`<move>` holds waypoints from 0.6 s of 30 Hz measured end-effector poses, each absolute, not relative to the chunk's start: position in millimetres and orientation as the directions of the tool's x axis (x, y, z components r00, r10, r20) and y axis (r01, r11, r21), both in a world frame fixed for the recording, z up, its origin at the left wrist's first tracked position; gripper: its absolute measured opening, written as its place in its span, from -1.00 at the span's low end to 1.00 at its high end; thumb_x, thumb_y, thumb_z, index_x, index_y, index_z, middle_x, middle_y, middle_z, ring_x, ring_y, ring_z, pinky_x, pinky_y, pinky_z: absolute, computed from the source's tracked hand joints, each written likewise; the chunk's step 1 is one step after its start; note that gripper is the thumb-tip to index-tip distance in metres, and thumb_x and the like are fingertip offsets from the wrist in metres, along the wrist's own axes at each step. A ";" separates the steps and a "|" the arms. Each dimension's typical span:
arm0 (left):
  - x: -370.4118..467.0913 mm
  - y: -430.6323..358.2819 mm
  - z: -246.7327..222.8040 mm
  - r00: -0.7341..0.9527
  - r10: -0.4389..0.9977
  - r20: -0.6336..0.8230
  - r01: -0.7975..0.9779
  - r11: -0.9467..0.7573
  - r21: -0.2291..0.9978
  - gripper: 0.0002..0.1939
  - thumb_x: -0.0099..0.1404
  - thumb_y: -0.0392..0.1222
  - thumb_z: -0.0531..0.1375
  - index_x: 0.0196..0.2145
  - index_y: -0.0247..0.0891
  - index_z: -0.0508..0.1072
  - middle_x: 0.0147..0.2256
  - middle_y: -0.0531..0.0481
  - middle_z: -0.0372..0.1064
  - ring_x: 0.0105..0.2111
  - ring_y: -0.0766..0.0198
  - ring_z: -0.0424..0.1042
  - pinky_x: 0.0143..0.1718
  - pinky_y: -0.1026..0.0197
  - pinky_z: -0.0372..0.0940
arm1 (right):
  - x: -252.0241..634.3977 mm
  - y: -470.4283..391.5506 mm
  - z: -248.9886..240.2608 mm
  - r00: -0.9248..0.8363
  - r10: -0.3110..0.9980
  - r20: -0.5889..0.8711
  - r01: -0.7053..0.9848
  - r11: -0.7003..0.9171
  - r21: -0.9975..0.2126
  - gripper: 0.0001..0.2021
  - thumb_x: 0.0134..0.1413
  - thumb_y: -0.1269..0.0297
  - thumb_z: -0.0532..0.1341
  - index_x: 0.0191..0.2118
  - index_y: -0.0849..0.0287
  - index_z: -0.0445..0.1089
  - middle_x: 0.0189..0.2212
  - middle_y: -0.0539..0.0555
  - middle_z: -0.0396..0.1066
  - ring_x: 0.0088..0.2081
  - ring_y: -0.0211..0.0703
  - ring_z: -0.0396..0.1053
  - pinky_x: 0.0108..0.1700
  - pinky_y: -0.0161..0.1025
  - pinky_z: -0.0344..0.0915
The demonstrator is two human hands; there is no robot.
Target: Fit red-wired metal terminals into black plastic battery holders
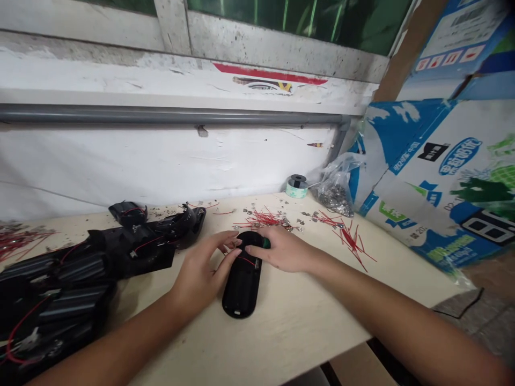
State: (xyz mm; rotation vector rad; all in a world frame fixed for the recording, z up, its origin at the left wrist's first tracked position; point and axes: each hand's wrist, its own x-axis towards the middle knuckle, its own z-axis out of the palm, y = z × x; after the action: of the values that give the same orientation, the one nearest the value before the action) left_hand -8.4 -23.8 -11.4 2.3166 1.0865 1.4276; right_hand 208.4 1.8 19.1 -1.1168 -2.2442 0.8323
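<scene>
A long black plastic housing (241, 292) with rounded ends lies on the table in front of me, its open side up. A thin red wire (247, 260) runs across its inside. My right hand (284, 249) grips the housing's far right end, thumb over the rim; a bit of green shows beside its fingers. At the far left end, my left hand (205, 262) has thumb and forefinger closed in a pinch. Something tiny seems to be between those fingertips, but I cannot make it out.
Several similar black housings (80, 257) are piled at the left. Loose red wires (263, 217) and small metal pieces lie beyond my hands, with more red wires (352, 238) at the right. A tape roll (296, 186), a plastic bag of metal parts (336, 195) and printed cartons (438, 171) stand behind.
</scene>
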 end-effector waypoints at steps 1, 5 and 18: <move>-8.1 -24.3 -11.1 0.255 0.690 0.678 0.471 -0.701 0.536 -0.68 0.33 -0.29 0.24 0.03 -0.17 0.40 -0.20 0.00 0.54 -0.28 0.30 0.49 -0.17 0.23 0.40 | 210.1 0.8 19.9 -0.533 0.828 0.172 0.531 0.486 -0.694 -0.81 0.23 0.22 0.23 -0.09 0.13 0.49 -0.22 0.07 0.54 -0.21 -0.06 0.45 -0.15 -0.19 0.30; -7.3 -26.6 -9.7 0.246 0.690 0.681 0.476 -0.698 0.535 -0.70 0.32 -0.26 0.24 0.01 -0.19 0.41 -0.21 0.00 0.55 -0.27 0.28 0.52 -0.17 0.24 0.42 | 216.8 -2.2 26.6 -0.418 0.841 0.344 0.544 0.535 -0.646 -0.76 0.18 0.23 0.27 -0.04 0.11 0.41 -0.19 0.06 0.49 -0.21 -0.10 0.40 -0.15 -0.19 0.28; -9.1 -22.5 -2.4 0.281 0.611 0.740 0.398 -0.776 0.489 -0.90 0.27 -0.34 0.28 -0.27 -0.19 0.58 -0.32 0.00 0.54 -0.29 0.26 0.51 -0.22 0.23 0.40 | 207.6 -9.7 22.2 -0.567 0.714 0.412 0.427 0.682 -0.593 -0.87 0.19 0.39 0.20 -0.31 0.15 0.52 -0.42 -0.02 0.50 -0.38 -0.23 0.40 -0.29 -0.29 0.28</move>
State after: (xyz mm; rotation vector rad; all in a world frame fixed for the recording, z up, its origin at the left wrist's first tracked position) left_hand -9.1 -22.5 -2.4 2.3391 0.9369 1.4989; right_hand 207.6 -9.7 22.2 -0.8722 -2.2472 0.5760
